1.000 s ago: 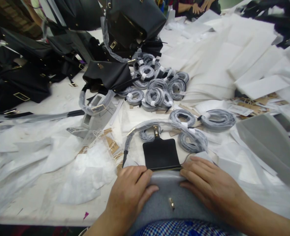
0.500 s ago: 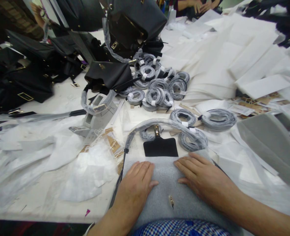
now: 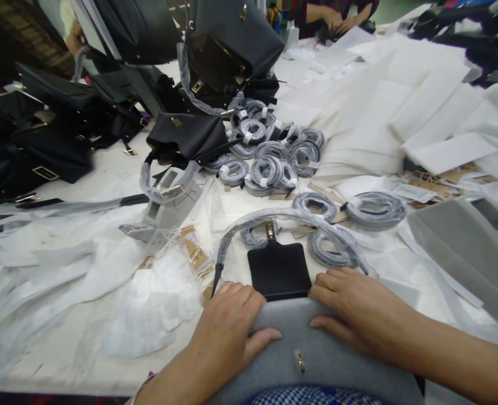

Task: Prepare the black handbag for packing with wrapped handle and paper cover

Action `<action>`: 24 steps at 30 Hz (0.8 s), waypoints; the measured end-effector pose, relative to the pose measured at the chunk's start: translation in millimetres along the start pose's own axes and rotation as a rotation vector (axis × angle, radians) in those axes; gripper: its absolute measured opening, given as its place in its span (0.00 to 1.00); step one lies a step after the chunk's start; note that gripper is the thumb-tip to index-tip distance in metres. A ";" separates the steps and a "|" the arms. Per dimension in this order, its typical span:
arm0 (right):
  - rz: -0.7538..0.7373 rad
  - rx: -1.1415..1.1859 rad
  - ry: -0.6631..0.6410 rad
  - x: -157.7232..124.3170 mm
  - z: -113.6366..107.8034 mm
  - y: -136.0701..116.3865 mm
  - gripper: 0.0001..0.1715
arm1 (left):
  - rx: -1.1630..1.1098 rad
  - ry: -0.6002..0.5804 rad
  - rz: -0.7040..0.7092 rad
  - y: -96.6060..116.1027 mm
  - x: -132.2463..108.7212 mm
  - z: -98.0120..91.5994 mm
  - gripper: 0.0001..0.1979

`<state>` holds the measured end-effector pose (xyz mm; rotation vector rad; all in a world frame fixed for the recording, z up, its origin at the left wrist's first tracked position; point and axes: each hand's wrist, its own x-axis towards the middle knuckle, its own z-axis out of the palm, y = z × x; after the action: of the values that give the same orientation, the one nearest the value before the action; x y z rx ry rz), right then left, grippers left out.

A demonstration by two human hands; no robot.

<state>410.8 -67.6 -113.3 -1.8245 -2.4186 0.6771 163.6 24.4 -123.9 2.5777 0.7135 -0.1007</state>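
Close in front of me is a handbag (image 3: 288, 323) with a grey covering over its face and a small gold-coloured clasp (image 3: 300, 363). My left hand (image 3: 232, 320) has its fingers bent over the bag's far edge, thumb on the grey face. The right side of the same edge is gripped by my right hand (image 3: 345, 306) in the same way. Between the hands a black flap (image 3: 279, 270) extends beyond the edge, with a gold-coloured fitting at its end. A plastic-wrapped handle (image 3: 288, 215) arches past the flap. My fingertips are hidden behind the edge.
Several wrapped strap coils (image 3: 265, 170) lie beyond the bag. Black handbags (image 3: 185, 135) crowd the far left, one beside a grey stand (image 3: 170, 197). White sheets (image 3: 371, 107) spread right, near a grey bin-like object (image 3: 463, 247). Paper tags (image 3: 192, 250) lie left. Another person's hands (image 3: 337, 21) are beyond.
My hands have gone from lying flat on the grey face to bending over its far edge. That edge sits nearer me, and more of the black flap shows.
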 end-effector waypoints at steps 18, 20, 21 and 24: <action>-0.002 0.029 -0.102 0.7 15.4 20.3 0.20 | -0.126 -0.267 -0.086 -23.6 13.4 -3.4 0.30; -0.009 0.057 -0.047 -1.3 17.3 17.2 0.18 | -0.142 -0.276 -0.082 -22.9 13.8 -5.7 0.29; -0.004 0.059 0.000 -4.4 19.2 15.5 0.16 | -0.146 -0.268 -0.085 -21.5 13.3 -6.6 0.27; -0.018 0.036 0.160 -16.1 27.1 11.4 0.16 | -0.143 -0.231 -0.123 -15.3 12.0 -6.8 0.22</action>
<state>418.3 -88.6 -138.2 -1.7677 -2.3031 0.5467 165.9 44.7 -126.4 2.3368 0.7612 -0.3670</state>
